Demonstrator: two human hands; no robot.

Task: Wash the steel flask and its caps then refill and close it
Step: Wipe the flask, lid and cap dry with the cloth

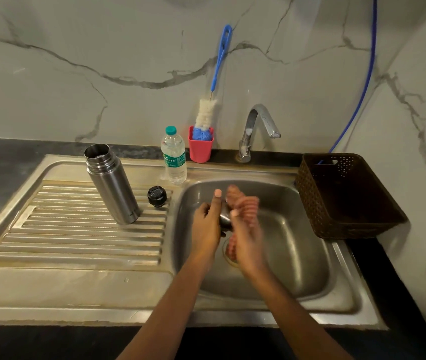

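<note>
Over the basin of the stainless steel sink point(310, 255), a small round steel cap point(224, 216) is held by the left hand point(206, 224). Its fingers are curled around the cap, and only the forefinger is stretched up. The right hand point(248, 235) is just beside it, on the right, and a pink ribbed scrubber point(243, 203) is gripped in it and pressed to the cap. This hand is blurred, so the exact position of each finger cannot be told.

The tall cylindrical steel flask point(112, 183) is placed upright and uncapped on the ribbed draining board point(76, 242), left of the basin. A round black plastic cap point(157, 196) is laid on the same board, near the flask on its right, not touching it.

At the far rim of the sink a clear plastic water bottle with a green lid point(173, 155) is seen, and just right of it a red plastic cup point(200, 149) in which a blue-handled bottle brush point(208, 113) is stood – its handle is leaned on the marble wall. Further right the chrome tap point(256, 131) is mounted. A dark brown perforated basket point(346, 196) is set on the counter at the right – a blue hose point(362, 87) is hung above it.
</note>
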